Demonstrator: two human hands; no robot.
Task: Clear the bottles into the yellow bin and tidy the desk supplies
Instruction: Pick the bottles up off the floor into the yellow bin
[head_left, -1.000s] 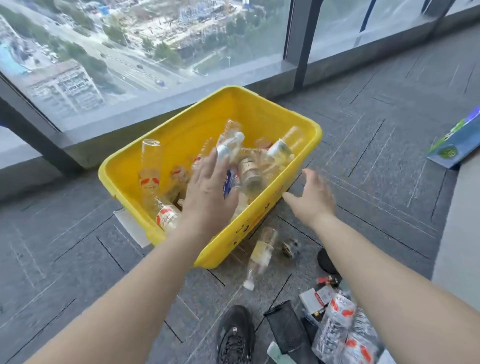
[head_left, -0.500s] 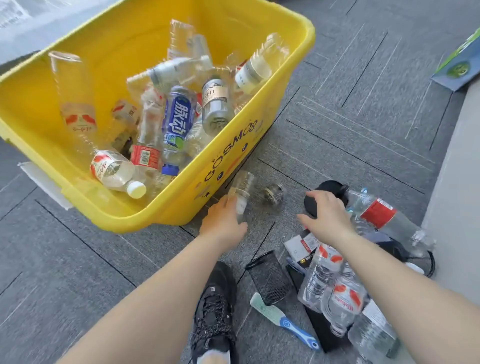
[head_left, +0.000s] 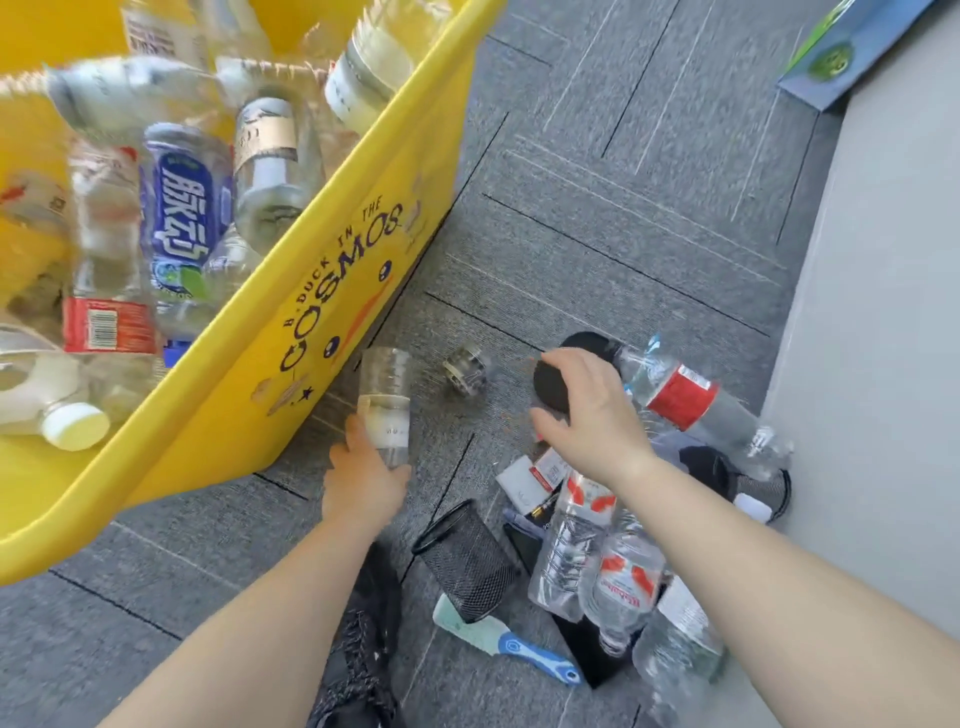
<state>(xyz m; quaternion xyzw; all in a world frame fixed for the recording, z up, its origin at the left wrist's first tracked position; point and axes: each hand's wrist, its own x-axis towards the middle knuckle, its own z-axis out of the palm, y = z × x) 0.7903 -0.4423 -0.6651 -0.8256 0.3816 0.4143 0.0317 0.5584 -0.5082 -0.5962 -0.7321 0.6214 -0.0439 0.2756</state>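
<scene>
Bottles (head_left: 187, 208) in quantity are already lodged in the yellow bin (head_left: 291, 332) at left; clearing is judged well advanced. Left on the floor: a mesh pen cup (head_left: 467, 561), a blue-handled tool (head_left: 519, 647), loose bottles (head_left: 623, 587) and a red-labelled bottle (head_left: 685, 397). Left hand (head_left: 363, 478): fingers curled round a clear bottle (head_left: 385, 400) lying just beside the bin wall. Right hand (head_left: 587, 415): fingers part curled, a black round object (head_left: 550, 387) pinched against the thumb.

An office, by the grey carpet tiles (head_left: 623, 218) and the black mesh pen cup (head_left: 470, 564).
</scene>
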